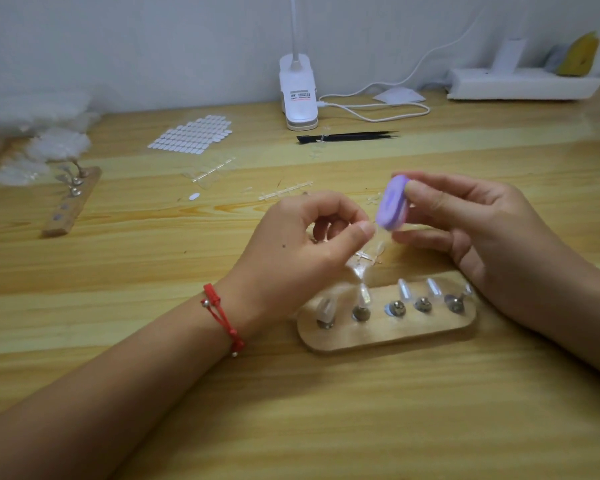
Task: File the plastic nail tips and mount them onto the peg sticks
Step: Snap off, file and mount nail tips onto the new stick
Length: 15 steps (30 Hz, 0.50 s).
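While the left hand (pixel 305 237) pinches a clear nail tip (pixel 379 244) between thumb and forefinger, the right hand (pixel 471 223) grips a purple file block (pixel 392 202) against it, just beyond the wooden peg board (pixel 388 337)

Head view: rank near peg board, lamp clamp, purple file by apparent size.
Largest: near peg board.
Then lamp clamp and purple file look alike; the file is nearer the camera, so no ranking.
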Each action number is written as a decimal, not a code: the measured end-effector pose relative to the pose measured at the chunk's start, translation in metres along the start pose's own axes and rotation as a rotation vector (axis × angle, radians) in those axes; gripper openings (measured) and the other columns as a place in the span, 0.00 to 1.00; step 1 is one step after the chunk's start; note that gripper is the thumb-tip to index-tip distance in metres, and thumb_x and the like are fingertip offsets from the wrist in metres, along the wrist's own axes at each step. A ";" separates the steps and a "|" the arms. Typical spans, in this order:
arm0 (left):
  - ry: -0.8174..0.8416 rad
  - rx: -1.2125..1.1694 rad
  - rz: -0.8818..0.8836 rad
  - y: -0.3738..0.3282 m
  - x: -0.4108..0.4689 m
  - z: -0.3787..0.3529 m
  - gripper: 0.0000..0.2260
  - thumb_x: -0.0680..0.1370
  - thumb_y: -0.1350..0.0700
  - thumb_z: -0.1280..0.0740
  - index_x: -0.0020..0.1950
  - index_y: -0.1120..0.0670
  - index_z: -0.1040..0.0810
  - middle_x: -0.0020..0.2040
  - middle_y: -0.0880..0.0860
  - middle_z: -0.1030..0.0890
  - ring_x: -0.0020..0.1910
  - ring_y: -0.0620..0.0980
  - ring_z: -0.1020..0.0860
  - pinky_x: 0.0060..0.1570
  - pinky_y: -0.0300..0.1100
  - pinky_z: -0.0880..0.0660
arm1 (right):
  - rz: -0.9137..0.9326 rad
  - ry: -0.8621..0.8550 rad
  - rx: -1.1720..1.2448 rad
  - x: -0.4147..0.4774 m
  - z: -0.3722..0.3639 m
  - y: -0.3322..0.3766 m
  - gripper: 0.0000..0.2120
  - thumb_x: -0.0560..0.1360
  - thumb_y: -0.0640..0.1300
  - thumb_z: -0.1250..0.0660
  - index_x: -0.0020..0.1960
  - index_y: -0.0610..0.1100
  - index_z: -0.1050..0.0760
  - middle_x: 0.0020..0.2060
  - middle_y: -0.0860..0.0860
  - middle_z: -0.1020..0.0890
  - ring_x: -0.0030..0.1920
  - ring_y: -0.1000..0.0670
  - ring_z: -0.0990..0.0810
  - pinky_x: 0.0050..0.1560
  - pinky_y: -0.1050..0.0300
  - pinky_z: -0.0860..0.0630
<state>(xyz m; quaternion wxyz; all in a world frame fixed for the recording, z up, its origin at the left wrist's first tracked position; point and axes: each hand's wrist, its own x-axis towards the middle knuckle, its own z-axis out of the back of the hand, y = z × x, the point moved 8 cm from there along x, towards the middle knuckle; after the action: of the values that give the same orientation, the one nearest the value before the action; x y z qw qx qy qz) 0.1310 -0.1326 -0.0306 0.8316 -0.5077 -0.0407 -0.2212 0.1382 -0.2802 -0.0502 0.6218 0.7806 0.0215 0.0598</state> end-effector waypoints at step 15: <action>-0.026 -0.404 0.169 0.017 0.003 0.008 0.09 0.68 0.51 0.28 0.43 0.53 0.14 0.43 0.50 0.14 0.45 0.42 0.19 0.44 0.30 0.27 | 0.020 0.094 -0.312 -0.005 -0.014 0.001 0.06 0.67 0.52 0.26 0.41 0.50 0.16 0.30 0.46 0.32 0.27 0.53 0.38 0.24 0.64 0.40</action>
<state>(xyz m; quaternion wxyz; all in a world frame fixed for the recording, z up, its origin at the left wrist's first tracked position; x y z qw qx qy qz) 0.1415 -0.1201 -0.0401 0.7280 -0.6684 0.0362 -0.1480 0.1320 -0.2675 -0.0467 0.7333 0.6709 0.0331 0.1050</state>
